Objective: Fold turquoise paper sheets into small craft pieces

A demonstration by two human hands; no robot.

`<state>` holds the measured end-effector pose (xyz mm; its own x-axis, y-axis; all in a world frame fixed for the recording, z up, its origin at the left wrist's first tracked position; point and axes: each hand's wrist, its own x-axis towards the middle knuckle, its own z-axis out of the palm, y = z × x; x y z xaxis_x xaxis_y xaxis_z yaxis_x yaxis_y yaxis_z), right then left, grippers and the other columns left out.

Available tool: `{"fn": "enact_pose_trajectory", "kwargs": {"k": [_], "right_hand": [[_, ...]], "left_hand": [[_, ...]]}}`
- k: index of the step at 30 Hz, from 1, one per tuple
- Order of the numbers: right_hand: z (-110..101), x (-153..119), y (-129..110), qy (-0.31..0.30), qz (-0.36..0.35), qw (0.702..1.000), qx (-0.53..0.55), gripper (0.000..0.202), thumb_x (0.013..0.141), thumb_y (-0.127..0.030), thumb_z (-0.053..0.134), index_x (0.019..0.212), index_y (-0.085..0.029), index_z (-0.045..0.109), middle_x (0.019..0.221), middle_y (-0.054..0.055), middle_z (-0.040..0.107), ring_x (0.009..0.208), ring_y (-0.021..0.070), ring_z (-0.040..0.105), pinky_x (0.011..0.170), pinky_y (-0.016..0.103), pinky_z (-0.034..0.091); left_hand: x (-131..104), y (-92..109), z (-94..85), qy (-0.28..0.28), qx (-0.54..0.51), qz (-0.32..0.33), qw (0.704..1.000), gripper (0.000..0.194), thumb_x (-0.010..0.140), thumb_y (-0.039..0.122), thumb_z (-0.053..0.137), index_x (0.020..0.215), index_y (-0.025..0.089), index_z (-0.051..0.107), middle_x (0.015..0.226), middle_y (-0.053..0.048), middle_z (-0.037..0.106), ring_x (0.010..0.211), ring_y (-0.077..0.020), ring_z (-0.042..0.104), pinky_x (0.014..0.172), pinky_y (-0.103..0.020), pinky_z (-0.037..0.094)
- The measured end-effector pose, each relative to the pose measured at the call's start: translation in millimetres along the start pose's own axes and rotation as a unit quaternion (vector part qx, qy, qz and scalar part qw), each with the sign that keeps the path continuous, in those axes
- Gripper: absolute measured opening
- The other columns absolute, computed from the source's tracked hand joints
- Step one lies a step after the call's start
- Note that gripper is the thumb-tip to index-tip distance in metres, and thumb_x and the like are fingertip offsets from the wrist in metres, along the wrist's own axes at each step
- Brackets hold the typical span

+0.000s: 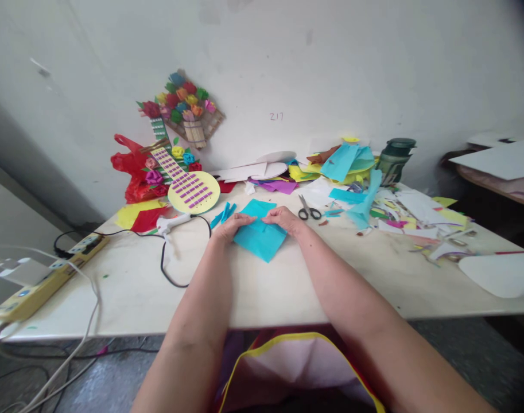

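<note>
A turquoise paper sheet lies flat on the white table in front of me. My left hand presses on the sheet's left upper edge with fingers bent. On the right upper edge my right hand pinches a fold of the same paper. Both forearms reach in from the bottom of the view. Black-handled scissors rest just right of my right hand.
A white glue gun with a black cord lies left of my hands, a yellow power strip further left. Paper-flower crafts lean on the wall. Coloured paper scraps and a green jar crowd the right.
</note>
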<state>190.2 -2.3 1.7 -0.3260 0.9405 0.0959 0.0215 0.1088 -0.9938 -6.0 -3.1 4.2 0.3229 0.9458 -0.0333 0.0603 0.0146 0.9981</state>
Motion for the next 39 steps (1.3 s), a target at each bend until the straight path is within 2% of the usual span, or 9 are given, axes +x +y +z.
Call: {"fn": "enact_pose_trajectory", "kwargs": {"k": [1, 3, 10, 17, 22, 26, 31, 39], "right_hand": [[0.6, 0.0, 0.1, -0.005, -0.001, 1.0, -0.004, 0.03, 0.048, -0.037, 0.074, 0.05, -0.015, 0.054, 0.046, -0.007, 0.045, 0.049, 0.0063, 0.034, 0.052, 0.024, 0.024], [1.7, -0.2, 0.1, -0.014, -0.003, 1.0, -0.016, 0.031, 0.048, -0.037, 0.074, 0.047, -0.015, 0.052, 0.044, -0.007, 0.041, 0.048, 0.0058, 0.032, 0.052, 0.024, 0.023], [2.7, 1.4, 3.1, -0.027, -0.009, 0.998, -0.048, 0.034, 0.048, -0.041, 0.074, 0.046, -0.015, 0.051, 0.045, -0.007, 0.04, 0.049, 0.0061, 0.03, 0.052, 0.025, 0.021], [1.9, -0.1, 2.9, -0.03, -0.006, 0.999, -0.029, 0.038, 0.05, -0.043, 0.074, 0.048, -0.016, 0.047, 0.045, -0.008, 0.035, 0.048, 0.006, 0.028, 0.051, 0.024, 0.02], [2.4, 0.1, 3.2, -0.01, -0.009, 1.0, -0.014, 0.037, 0.05, -0.041, 0.073, 0.048, -0.016, 0.046, 0.045, -0.009, 0.034, 0.048, 0.006, 0.028, 0.051, 0.024, 0.02], [2.0, 0.1, 3.2, 0.004, -0.01, 1.0, -0.001, 0.034, 0.05, -0.04, 0.073, 0.049, -0.016, 0.049, 0.045, -0.008, 0.037, 0.048, 0.0062, 0.029, 0.051, 0.024, 0.021], [0.6, -1.7, 0.1, 0.015, -0.002, 0.999, 0.029, 0.032, 0.049, -0.039, 0.074, 0.053, -0.015, 0.053, 0.046, -0.007, 0.043, 0.048, 0.0069, 0.034, 0.051, 0.024, 0.024], [0.3, -3.4, -2.9, 0.014, -0.006, 0.999, 0.03, 0.032, 0.049, -0.038, 0.074, 0.051, -0.015, 0.051, 0.045, -0.008, 0.042, 0.047, 0.0059, 0.033, 0.05, 0.024, 0.024]], "left_hand": [[-0.5, 0.7, 0.4, -0.031, -0.008, -0.027, 0.999, 0.022, 0.06, 0.033, 0.077, 0.055, 0.018, 0.063, 0.049, 0.0, 0.052, 0.046, -0.0118, 0.047, 0.053, -0.03, 0.04], [-0.4, 0.8, 0.3, -0.052, -0.017, -0.038, 0.998, 0.018, 0.058, 0.031, 0.077, 0.06, 0.017, 0.066, 0.054, -0.001, 0.057, 0.049, -0.0125, 0.049, 0.055, -0.03, 0.04], [2.4, -4.3, -1.8, -0.07, -0.032, -0.031, 0.997, 0.016, 0.058, 0.026, 0.076, 0.066, 0.014, 0.069, 0.061, -0.005, 0.065, 0.053, -0.0154, 0.054, 0.057, -0.031, 0.043], [-1.4, -1.2, 1.3, -0.07, -0.013, -0.026, 0.997, 0.019, 0.058, 0.028, 0.077, 0.064, 0.014, 0.065, 0.057, -0.001, 0.061, 0.049, -0.012, 0.052, 0.052, -0.026, 0.042], [0.1, -2.5, 0.0, -0.078, 0.007, -0.03, 0.996, 0.027, 0.057, 0.035, 0.078, 0.062, 0.014, 0.06, 0.051, 0.003, 0.052, 0.044, -0.007, 0.042, 0.044, -0.021, 0.033], [3.1, -4.5, -1.1, -0.063, 0.029, -0.032, 0.997, 0.033, 0.058, 0.039, 0.077, 0.059, 0.016, 0.053, 0.047, 0.005, 0.042, 0.042, -0.0051, 0.032, 0.042, -0.021, 0.023], [5.5, -4.1, -0.8, -0.015, 0.06, -0.023, 0.998, 0.044, 0.059, 0.045, 0.077, 0.053, 0.018, 0.043, 0.046, 0.007, 0.033, 0.041, -0.0045, 0.025, 0.043, -0.022, 0.016], [5.9, -5.5, -3.4, 0.02, 0.085, -0.012, 0.996, 0.048, 0.059, 0.051, 0.076, 0.049, 0.019, 0.042, 0.044, 0.007, 0.03, 0.04, -0.0059, 0.024, 0.046, -0.025, 0.016]]}}
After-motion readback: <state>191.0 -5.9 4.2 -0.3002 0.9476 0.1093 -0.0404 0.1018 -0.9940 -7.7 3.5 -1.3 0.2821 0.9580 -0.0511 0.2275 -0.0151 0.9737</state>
